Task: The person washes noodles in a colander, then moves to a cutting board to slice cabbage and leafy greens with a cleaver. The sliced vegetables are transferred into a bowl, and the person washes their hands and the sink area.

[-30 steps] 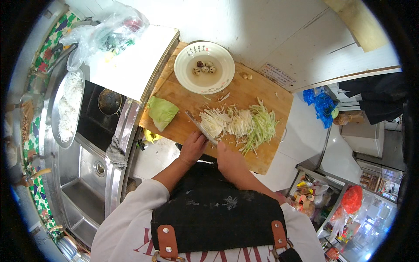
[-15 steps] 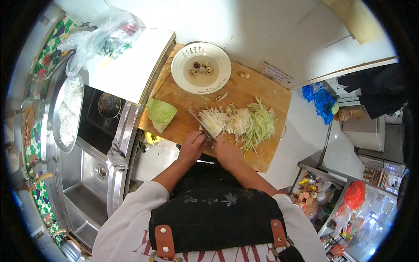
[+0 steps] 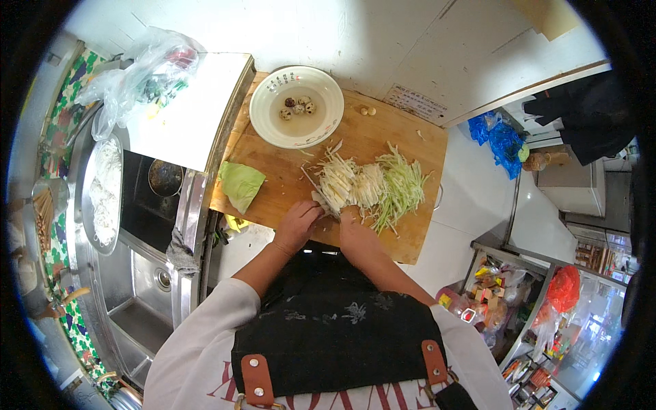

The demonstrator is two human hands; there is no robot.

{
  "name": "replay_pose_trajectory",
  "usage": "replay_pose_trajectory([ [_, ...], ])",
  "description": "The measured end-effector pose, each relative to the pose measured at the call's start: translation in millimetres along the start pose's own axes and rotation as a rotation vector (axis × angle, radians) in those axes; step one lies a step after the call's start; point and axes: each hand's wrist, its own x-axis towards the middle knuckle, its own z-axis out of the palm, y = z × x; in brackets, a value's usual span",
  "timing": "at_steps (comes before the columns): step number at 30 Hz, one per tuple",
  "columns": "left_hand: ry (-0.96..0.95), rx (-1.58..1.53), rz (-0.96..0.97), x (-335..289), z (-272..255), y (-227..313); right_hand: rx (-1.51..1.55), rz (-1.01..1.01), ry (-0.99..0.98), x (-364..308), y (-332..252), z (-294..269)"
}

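On the wooden cutting board (image 3: 277, 188), my right hand (image 3: 355, 234) is closed around the handle of a kitchen knife (image 3: 311, 179), whose blade points away and to the left. My left hand (image 3: 296, 225) is closed beside the blade, its fingertips on a small pale piece of cabbage (image 3: 316, 197). Just right of the blade spreads a heap of shredded cabbage (image 3: 338, 179), pale near the knife and greener at its right end (image 3: 404, 184). A green cabbage wedge (image 3: 241, 186) lies at the board's left. The knife handle is mostly hidden in my right hand.
A white bowl (image 3: 263, 126) with several speckled eggs in liquid stands at the board's far edge. Leftward are a white counter (image 3: 205, 102) with a plastic bag, a small pan (image 3: 165, 179), a tray of white noodle-like strands (image 3: 106, 191) and a steel sink (image 3: 147, 321). Shelves stand right.
The whole view has shifted slightly, so the board and bowl sit further left. Both hands stay together at the knife, and its blade appears tilted a little differently against the shreds.
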Motion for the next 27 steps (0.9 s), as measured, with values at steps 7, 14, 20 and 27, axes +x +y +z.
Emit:
replay_pose_trajectory([
  [7,0.014,0.043,-0.026,-5.8,3.8,-3.3,0.008,-0.015,0.056,2.9,-3.2,5.6],
  [14,0.012,0.03,-0.09,-7.3,4.9,0.0,-0.006,-0.009,0.014,2.5,-11.4,2.0],
  [20,0.06,0.024,-0.066,-7.7,5.8,2.0,-0.024,-0.029,0.041,0.5,-12.0,4.1],
  [27,-0.017,-0.045,-0.166,-12.2,7.2,1.4,-0.014,-0.019,0.037,-1.0,-9.4,5.2],
])
